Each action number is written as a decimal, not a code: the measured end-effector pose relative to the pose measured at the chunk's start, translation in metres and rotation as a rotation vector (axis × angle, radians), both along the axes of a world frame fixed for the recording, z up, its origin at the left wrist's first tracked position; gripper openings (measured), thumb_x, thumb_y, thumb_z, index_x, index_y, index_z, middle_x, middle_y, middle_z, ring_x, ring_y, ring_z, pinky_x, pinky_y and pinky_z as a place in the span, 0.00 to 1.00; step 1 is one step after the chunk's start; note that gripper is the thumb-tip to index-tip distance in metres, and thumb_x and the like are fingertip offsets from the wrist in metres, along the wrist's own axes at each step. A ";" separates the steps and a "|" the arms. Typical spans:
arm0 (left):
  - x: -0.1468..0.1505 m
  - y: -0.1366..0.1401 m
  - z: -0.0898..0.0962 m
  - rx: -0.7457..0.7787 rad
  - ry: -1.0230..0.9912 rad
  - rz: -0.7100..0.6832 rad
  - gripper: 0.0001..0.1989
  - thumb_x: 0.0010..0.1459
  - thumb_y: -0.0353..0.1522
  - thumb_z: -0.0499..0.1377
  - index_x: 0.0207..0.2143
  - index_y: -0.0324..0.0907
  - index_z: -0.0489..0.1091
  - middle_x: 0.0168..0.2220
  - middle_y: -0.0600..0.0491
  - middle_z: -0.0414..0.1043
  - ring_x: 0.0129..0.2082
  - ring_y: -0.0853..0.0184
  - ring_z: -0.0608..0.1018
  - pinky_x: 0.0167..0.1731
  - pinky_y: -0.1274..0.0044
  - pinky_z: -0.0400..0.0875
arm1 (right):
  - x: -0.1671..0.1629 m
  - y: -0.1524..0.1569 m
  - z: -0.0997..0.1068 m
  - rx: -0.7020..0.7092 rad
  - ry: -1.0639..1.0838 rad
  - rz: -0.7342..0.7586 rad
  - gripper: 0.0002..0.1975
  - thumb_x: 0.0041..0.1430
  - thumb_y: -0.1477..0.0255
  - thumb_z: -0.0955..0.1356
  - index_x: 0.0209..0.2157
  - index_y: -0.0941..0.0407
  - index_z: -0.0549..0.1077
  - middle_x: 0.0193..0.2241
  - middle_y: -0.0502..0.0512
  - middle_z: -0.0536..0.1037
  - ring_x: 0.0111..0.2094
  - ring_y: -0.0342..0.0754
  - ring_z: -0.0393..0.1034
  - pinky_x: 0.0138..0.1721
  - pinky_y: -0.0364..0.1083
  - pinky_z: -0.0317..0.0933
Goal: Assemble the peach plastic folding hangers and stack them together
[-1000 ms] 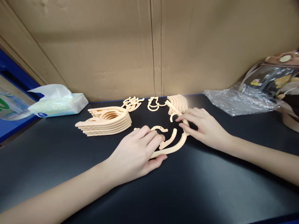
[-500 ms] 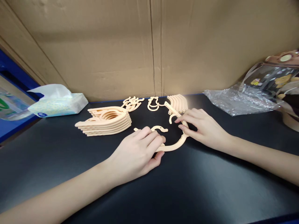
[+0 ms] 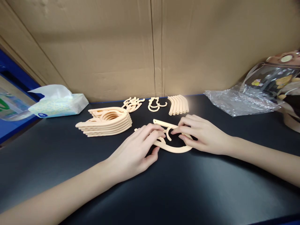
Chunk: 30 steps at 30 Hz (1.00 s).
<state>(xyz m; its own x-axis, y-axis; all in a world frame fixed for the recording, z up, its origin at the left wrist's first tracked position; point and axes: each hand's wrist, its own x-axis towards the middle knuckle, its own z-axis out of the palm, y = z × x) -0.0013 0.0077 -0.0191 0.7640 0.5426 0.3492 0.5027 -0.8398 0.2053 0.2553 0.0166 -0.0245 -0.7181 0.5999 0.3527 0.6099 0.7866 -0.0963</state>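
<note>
Both hands hold one cream plastic folding hanger [image 3: 176, 148] low over the black table. My left hand [image 3: 140, 147] is closed round its left part and hides much of it. My right hand [image 3: 199, 132] grips the right arm of the hanger, which is bent back so its straight end points left. A small inner curl of the hanger shows between the hands. Behind my left hand, to the left, sits a stack of folded cream hangers [image 3: 107, 123]. Loose hanger hooks [image 3: 133, 103] lie beyond that stack.
Further hooks [image 3: 153, 107] and a row of curved cream arms [image 3: 178, 104] lie at the back of the table [image 3: 164, 193]. A tissue pack [image 3: 58, 104] is at left. Clear plastic wrap [image 3: 239, 100] and a bag [image 3: 269, 75] are at right. Cardboard [image 3: 105, 47] stands behind.
The hanger's right arm has swung down and leftward, folding toward my left hand. My right hand has moved slightly down with it, uncovering the row of curved arms behind.
</note>
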 end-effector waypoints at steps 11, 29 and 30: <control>-0.003 0.001 -0.003 0.055 -0.034 -0.039 0.12 0.63 0.24 0.52 0.49 0.42 0.61 0.52 0.51 0.64 0.50 0.66 0.69 0.49 0.74 0.65 | -0.002 -0.004 0.004 0.013 -0.050 0.048 0.14 0.64 0.74 0.59 0.44 0.55 0.73 0.34 0.55 0.69 0.32 0.47 0.58 0.37 0.47 0.56; 0.000 0.003 0.006 0.439 0.184 0.242 0.10 0.60 0.26 0.52 0.24 0.42 0.60 0.26 0.53 0.68 0.30 0.62 0.68 0.30 0.69 0.56 | -0.003 -0.007 0.006 -0.019 -0.024 0.196 0.24 0.62 0.58 0.63 0.54 0.57 0.67 0.53 0.63 0.69 0.50 0.52 0.64 0.50 0.51 0.58; 0.000 0.003 0.006 0.438 0.186 0.257 0.10 0.60 0.27 0.52 0.24 0.42 0.60 0.26 0.54 0.69 0.30 0.62 0.68 0.31 0.69 0.56 | -0.003 -0.007 0.006 -0.026 -0.025 0.202 0.25 0.62 0.57 0.63 0.55 0.57 0.67 0.54 0.63 0.69 0.52 0.52 0.64 0.50 0.52 0.58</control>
<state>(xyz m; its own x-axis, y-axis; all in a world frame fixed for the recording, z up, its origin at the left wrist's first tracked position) -0.0016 0.0106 -0.0128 0.6962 0.5542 0.4562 0.6976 -0.6721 -0.2483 0.2518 0.0100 -0.0186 -0.8332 0.4515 0.3194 0.4422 0.8907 -0.1054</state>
